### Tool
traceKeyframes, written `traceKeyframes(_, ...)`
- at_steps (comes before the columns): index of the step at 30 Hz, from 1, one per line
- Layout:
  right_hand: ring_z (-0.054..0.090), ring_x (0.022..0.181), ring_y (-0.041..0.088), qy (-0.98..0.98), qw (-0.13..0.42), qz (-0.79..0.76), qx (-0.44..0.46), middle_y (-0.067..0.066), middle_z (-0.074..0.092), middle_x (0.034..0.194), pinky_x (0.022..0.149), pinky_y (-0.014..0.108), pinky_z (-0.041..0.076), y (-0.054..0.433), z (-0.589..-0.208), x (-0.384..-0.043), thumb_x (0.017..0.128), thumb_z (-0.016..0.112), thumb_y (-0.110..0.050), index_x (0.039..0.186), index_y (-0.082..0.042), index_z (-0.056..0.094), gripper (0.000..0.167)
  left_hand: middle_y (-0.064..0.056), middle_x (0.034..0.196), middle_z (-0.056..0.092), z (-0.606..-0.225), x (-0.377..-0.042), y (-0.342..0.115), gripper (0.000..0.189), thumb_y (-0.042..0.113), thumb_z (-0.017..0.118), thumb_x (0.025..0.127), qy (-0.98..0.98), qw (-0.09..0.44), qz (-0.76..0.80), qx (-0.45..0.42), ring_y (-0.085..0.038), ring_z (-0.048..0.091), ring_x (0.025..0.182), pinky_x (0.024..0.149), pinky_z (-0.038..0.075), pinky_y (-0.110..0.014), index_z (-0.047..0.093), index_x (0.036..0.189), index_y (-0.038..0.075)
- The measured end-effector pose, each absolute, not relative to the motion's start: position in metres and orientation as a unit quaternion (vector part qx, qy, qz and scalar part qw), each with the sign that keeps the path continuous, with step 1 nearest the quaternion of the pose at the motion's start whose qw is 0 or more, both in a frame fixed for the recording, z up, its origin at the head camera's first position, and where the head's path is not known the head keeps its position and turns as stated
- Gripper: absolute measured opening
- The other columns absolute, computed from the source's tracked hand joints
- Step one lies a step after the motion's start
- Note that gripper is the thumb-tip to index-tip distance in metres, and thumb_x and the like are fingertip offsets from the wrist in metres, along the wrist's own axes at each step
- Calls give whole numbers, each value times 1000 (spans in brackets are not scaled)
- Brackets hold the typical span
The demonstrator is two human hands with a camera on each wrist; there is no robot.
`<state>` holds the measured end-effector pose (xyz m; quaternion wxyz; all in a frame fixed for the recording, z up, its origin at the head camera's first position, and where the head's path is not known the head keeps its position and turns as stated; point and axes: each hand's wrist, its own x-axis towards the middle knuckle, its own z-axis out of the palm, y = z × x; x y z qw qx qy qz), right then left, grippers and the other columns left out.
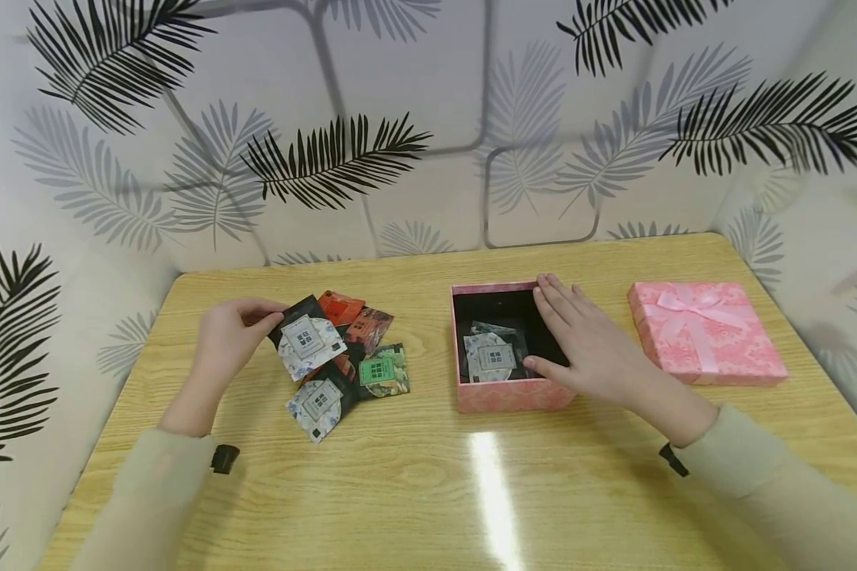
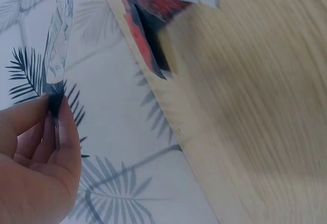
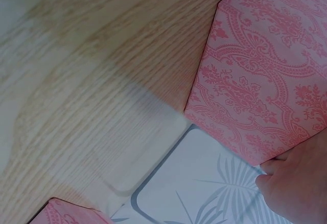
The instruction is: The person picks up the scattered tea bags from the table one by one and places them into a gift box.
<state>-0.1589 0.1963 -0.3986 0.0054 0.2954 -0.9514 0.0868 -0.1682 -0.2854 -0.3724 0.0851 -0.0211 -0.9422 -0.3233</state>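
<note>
My left hand (image 1: 230,337) pinches the corner of a black sachet with a white, blue-flowered front (image 1: 305,339), raised over a loose pile. The left wrist view shows this sachet (image 2: 59,45) edge-on between thumb and fingers. In the pile lie a green-labelled sachet (image 1: 384,370), a red sachet (image 1: 340,307) and another white-flowered sachet (image 1: 320,404). My right hand (image 1: 596,345) rests with straight fingers across the right rim of an open pink box (image 1: 514,396), which is black inside. At least one white-flowered sachet (image 1: 489,357) lies in the box.
A pink patterned lid with a ribbon bow (image 1: 714,333) lies right of the box. Everything stands on a light wooden table (image 1: 400,492). A leaf-patterned covering (image 1: 414,159) rises behind the table's back edge.
</note>
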Motion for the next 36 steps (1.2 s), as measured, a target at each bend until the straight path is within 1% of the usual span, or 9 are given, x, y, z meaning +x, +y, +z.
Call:
traceKeyframes(3,13,166,41,-952,4,87,295,25,13,177,135,58,16,197,-399,-159,104,60,-56,166,7,19,98,-24,114,79,-368,-171,-277,20,11,73,101,-930,69,-361,-7,1,70,84,70,48,-7,81,116,0)
traceKeyframes(6,13,166,41,-952,5,87,295,25,14,177,135,58,16,197,-399,-159,103,60,-56,166,7,19,98,-24,117,78,-364,-173,-268,24,13,73,102,-914,48,-402,8,20,56,78,71,50,-6,80,119,-1)
traceKeyframes(8,13,166,41,-951,5,87,295,25,14,177,135,58,16,197,-399,-159,104,60,-56,166,7,19,98,-20,115,79,-361,-175,-263,25,16,73,102,-907,34,-419,18,18,59,79,72,51,-7,79,121,-1)
traceKeyframes(12,12,166,41,-951,3,88,296,25,12,177,135,57,15,196,-397,-159,104,60,-56,166,7,18,98,1,101,79,-356,-180,-254,26,16,73,102,-894,16,-448,27,13,62,79,73,54,-9,78,122,-1)
traceKeyframes(14,12,166,41,-951,2,88,296,24,12,177,135,57,15,196,-397,-159,104,60,-56,166,7,18,98,7,98,77,-355,-182,-249,27,15,73,102,-885,6,-465,30,10,64,80,74,56,-10,78,123,-2)
traceKeyframes(16,12,166,41,-951,0,88,296,24,11,177,135,57,15,196,-396,-158,104,60,-56,166,7,18,98,5,101,77,-353,-183,-243,28,14,73,102,-879,-1,-476,32,10,64,81,75,57,-10,77,125,-2)
traceKeyframes(21,13,166,41,-951,0,85,296,25,13,177,135,58,16,196,-397,-158,104,60,-56,166,7,19,98,-13,116,77,-349,-188,-226,28,12,73,102,-868,-6,-497,25,9,65,78,74,57,-11,77,125,-3)
traceKeyframes(24,13,166,41,-951,0,85,296,25,13,177,135,58,16,196,-397,-158,104,60,-56,166,7,19,98,-18,118,76,-348,-192,-215,27,11,73,102,-861,-10,-508,16,8,65,76,73,58,-12,77,124,-3)
traceKeyframes(36,12,166,41,-951,-2,88,296,25,12,177,135,57,16,196,-396,-158,104,60,-55,166,7,18,98,-19,121,74,-346,-204,-172,24,7,72,101,-835,-27,-550,3,3,67,79,73,59,-13,78,122,-3)
